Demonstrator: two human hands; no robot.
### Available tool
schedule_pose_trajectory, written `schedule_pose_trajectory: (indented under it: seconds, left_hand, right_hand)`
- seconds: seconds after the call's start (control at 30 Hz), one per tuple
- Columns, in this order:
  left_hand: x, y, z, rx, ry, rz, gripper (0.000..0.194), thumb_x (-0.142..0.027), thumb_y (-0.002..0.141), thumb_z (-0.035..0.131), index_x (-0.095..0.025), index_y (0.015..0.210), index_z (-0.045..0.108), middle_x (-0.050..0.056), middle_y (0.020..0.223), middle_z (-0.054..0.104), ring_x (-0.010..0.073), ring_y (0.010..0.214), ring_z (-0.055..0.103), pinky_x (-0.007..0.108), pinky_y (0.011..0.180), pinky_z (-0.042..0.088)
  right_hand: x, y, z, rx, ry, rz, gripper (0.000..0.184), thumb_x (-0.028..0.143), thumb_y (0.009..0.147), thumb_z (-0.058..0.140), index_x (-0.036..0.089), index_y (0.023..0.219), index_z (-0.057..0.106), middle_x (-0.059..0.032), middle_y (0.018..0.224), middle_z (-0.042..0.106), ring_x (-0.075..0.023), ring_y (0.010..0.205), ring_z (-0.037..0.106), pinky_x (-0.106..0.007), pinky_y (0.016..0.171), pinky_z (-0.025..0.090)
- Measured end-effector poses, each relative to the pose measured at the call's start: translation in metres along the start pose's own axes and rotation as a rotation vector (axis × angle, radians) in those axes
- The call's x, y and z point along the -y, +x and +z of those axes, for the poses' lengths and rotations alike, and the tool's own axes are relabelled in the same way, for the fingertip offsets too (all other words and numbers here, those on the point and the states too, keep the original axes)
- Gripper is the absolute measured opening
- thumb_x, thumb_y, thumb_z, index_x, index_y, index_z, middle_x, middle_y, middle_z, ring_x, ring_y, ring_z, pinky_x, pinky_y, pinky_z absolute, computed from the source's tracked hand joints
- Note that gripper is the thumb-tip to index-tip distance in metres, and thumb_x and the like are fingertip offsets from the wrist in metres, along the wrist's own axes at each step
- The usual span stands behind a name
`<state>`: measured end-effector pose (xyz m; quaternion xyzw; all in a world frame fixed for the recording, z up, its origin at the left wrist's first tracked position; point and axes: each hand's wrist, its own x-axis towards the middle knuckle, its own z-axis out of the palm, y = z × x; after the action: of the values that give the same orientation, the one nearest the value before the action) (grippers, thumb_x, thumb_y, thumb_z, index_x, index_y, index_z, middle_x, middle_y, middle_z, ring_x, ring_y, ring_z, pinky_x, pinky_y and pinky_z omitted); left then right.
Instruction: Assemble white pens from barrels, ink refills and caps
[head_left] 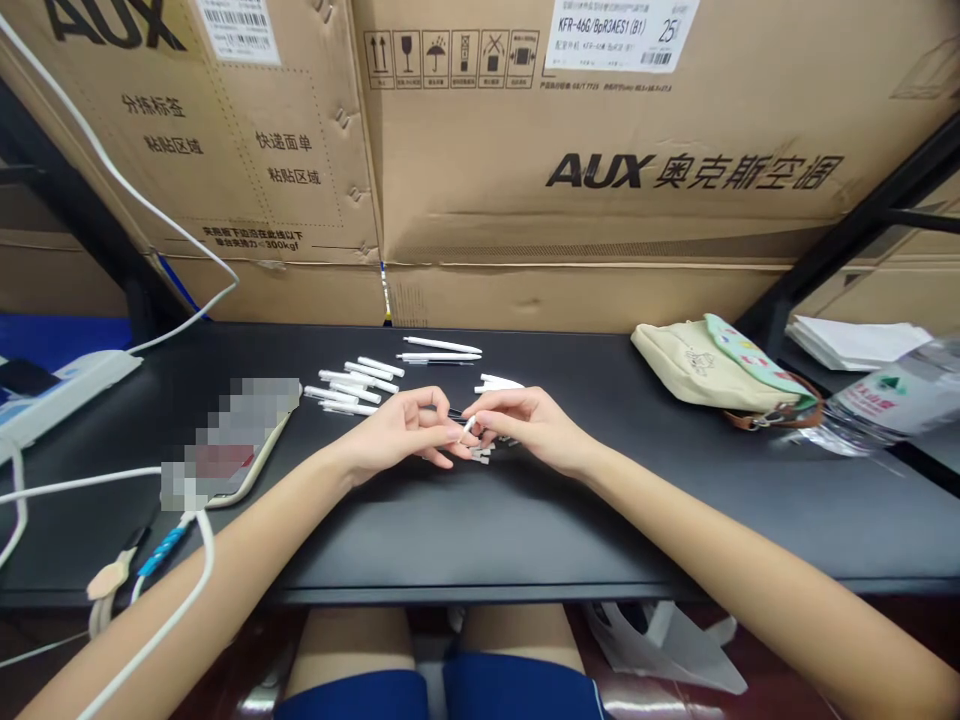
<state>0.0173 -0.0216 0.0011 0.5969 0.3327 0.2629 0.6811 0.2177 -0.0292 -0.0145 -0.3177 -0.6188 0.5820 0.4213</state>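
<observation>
My left hand [401, 432] and my right hand [525, 425] meet at the middle of the black table [480, 520], fingers pinched together. Between the fingertips is a small white pen part [468, 428] with a thin dark piece that I cannot name. More small white pieces [481, 455] lie on the table just under the fingers. Behind the left hand lies a row of several white pen barrels [352, 385]. Two longer white pens [441, 350] lie farther back, and a few white parts [499, 383] sit behind my right hand.
A phone [229, 440] with a white cable lies at the left, near a white power strip [56, 395]. A beige pouch [720, 370] and a plastic bag [892, 395] sit at the right. Large cardboard boxes [600, 150] stand behind the table.
</observation>
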Motion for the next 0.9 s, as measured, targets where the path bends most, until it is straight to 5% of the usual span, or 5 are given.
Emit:
schedule_pose_trajectory:
  seconds: [0.9]
  left_hand:
    - [0.0006, 0.0001, 0.0021, -0.025, -0.005, -0.009, 0.038, -0.027, 0.069, 0.076, -0.016, 0.069, 0.040, 0.003, 0.076, 0.068, 0.0148, 0.072, 0.067, 0.022, 0.059, 0.051]
  right_hand:
    - [-0.0069, 0.0012, -0.0002, -0.020, 0.083, 0.035, 0.019, 0.032, 0.070, 0.074, 0.018, 0.083, 0.073, -0.0023, 0.075, 0.069, -0.0109, 0.065, 0.062, -0.025, 0.063, 0.052]
